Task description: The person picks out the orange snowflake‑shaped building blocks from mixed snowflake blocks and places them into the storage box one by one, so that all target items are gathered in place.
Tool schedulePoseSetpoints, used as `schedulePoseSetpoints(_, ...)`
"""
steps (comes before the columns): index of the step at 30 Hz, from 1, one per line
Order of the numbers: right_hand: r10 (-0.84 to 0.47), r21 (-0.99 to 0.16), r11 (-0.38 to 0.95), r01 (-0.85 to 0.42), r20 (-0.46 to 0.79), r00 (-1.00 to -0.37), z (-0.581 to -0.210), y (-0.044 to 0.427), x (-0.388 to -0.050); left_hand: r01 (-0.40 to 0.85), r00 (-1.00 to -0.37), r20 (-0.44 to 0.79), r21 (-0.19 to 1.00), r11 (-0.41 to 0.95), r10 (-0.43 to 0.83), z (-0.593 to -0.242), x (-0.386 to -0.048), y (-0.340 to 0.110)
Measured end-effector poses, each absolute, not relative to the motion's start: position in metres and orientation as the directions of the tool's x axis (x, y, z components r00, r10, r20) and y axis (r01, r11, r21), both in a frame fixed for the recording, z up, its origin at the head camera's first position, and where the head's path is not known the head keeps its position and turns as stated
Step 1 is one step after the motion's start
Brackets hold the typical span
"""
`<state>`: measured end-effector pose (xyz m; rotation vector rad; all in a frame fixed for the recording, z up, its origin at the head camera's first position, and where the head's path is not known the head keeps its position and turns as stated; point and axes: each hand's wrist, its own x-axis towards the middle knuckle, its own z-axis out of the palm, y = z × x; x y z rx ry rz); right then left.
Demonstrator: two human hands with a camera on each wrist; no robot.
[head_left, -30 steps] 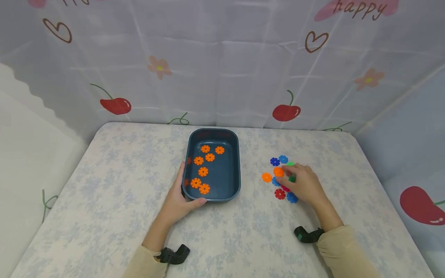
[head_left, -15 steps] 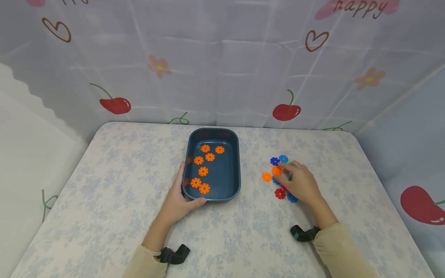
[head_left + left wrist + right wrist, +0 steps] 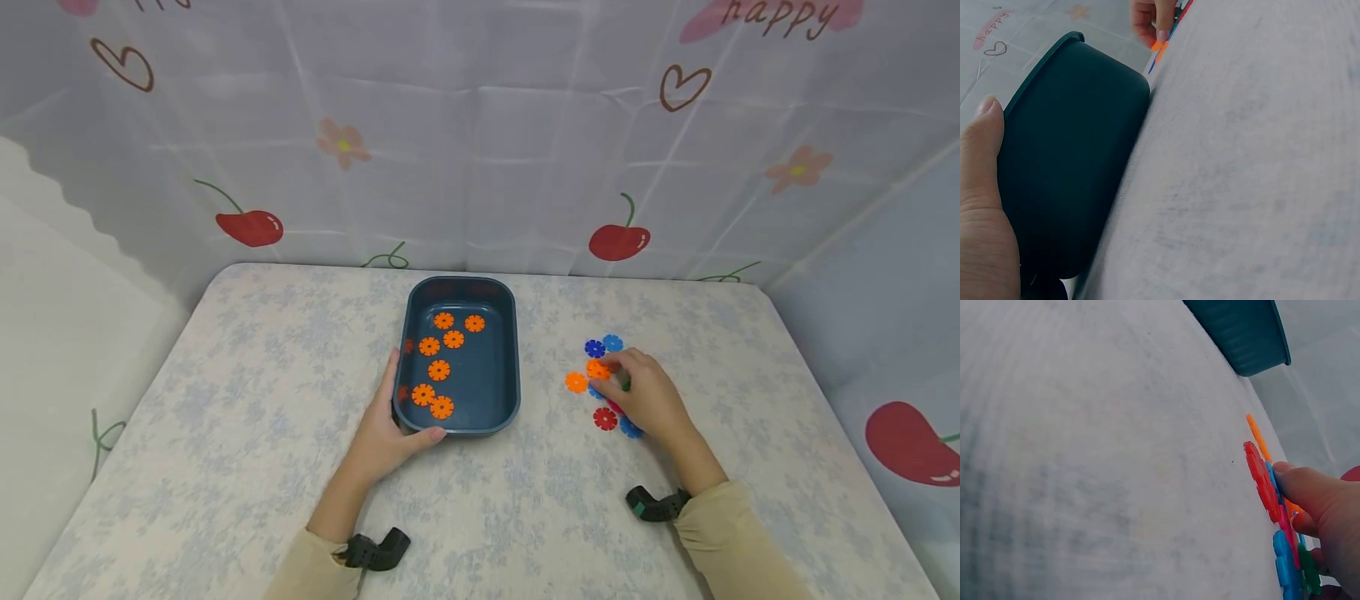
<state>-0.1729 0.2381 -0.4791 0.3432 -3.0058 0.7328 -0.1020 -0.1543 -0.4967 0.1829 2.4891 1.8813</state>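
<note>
My left hand [image 3: 381, 433] holds the dark blue tray [image 3: 504, 421] at its near left corner, fingers along the left wall and thumb at the near rim. Several flat orange notched interlocking discs [image 3: 438, 370] lie inside the tray, mostly toward its left. To the right, my right hand [image 3: 652, 398] pinches an orange disc [image 3: 597, 367] between thumb and fingers, low over a loose cluster. Another orange disc [image 3: 576, 382] lies just left of it. A red disc [image 3: 1261, 481] and a blue disc [image 3: 1287, 565] show near the thumb in the right wrist view. My right hand partly hides the green and pink ones.
Two blue discs [image 3: 603, 345] lie at the far side of the cluster. A patterned cloth covers the table [image 3: 262, 400]. Behind its far edge hangs a printed curtain [image 3: 465, 167]. A black wrist camera [image 3: 378, 550] sits on each forearm.
My right hand has shifted slightly left, and the orange disc at its fingertips moved a little with it. The left hand and tray have stayed in place.
</note>
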Motion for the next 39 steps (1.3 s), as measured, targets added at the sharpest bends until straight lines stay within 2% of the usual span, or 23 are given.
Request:
schedulePoseSetpoints(8,-0.223,-0.489,0.837,-0.246,0.105,-0.969,-0.482,0.239,-0.173,0.082,-0.993,0.058,0.962,0.260,0.101,-0.497,-0.102,-0.155)
schedulePoseSetpoints(12,-0.214,-0.509,0.831,-0.225,0.080,-0.973,-0.481,0.239,-0.173,0.084,-0.993,0.059,0.962,0.259,0.103,-0.497,-0.102,-0.155)
schedulePoseSetpoints(17,-0.211,-0.536,0.820,-0.200,0.040,-0.977,-0.474,0.237,-0.174,0.074,-0.994,0.049,0.958,0.275,0.097,-0.497,-0.101,-0.155)
schedulePoseSetpoints(22,-0.214,-0.585,0.783,-0.214,0.069,-0.974,-0.463,0.226,-0.179,0.072,-0.994,0.047,0.958,0.278,0.096,-0.498,-0.102,-0.155)
schedulePoseSetpoints(30,-0.283,-0.665,0.672,-0.327,0.177,-0.943,-0.435,0.180,-0.196,0.093,-0.992,0.066,0.956,0.277,0.107,-0.499,-0.102,-0.155)
schedulePoseSetpoints(35,-0.360,-0.679,0.644,-0.353,0.139,-0.923,-0.421,0.144,-0.207,0.094,-0.992,0.067,0.958,0.271,0.109,-0.499,-0.102,-0.155)
schedulePoseSetpoints(39,-0.444,-0.633,0.657,-0.411,0.117,-0.889,-0.417,0.118,-0.215,0.088,-0.992,0.060,0.957,0.278,0.106,-0.498,-0.102,-0.155)
